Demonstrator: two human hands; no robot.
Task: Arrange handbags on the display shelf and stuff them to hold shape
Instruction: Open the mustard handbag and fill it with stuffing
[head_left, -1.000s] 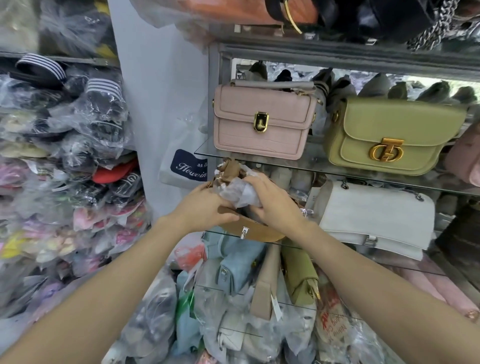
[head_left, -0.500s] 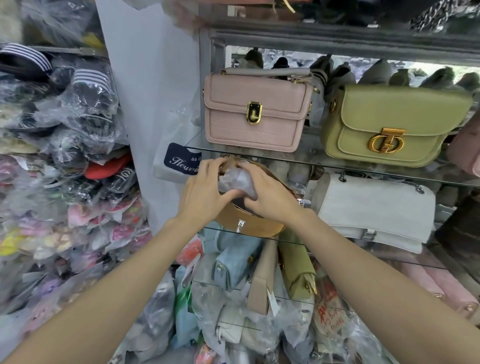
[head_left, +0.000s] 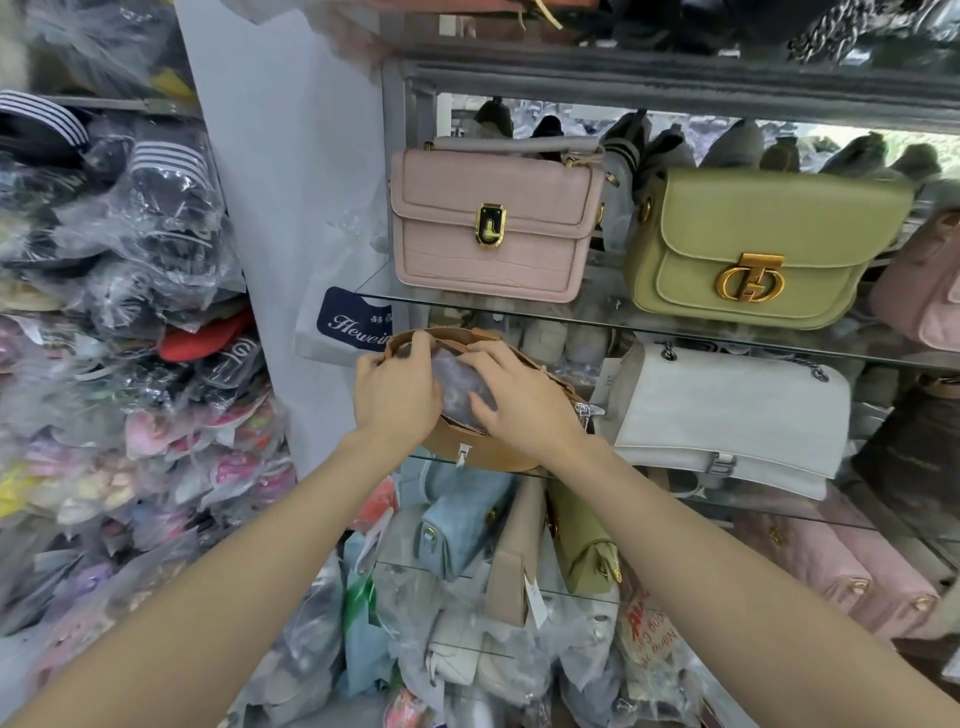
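Note:
A tan handbag (head_left: 483, 447) lies open at the left end of the middle glass shelf (head_left: 883, 512). A crumpled wad of grey plastic stuffing (head_left: 460, 382) sits in its mouth. My left hand (head_left: 397, 389) grips the bag's left rim and presses against the wad. My right hand (head_left: 519, 397) lies flat on the wad, fingers spread. On the glass shelf above (head_left: 597, 314) stand a pink croc-textured handbag (head_left: 491, 228) and an olive-green handbag (head_left: 753, 249). A white quilted handbag (head_left: 727, 415) lies right of the tan one.
Below hang a blue bag (head_left: 457, 525), a beige bag (head_left: 514, 551), an olive bag (head_left: 582, 540) and several plastic-wrapped items. Pink bags (head_left: 841, 566) lie at lower right. Bagged slippers (head_left: 130, 322) fill the rack on the left. A white post (head_left: 285, 171) separates the racks.
Both hands have pushed the plastic wad down from above the tan bag into its opening, and the bag now rests lower and flatter on the shelf.

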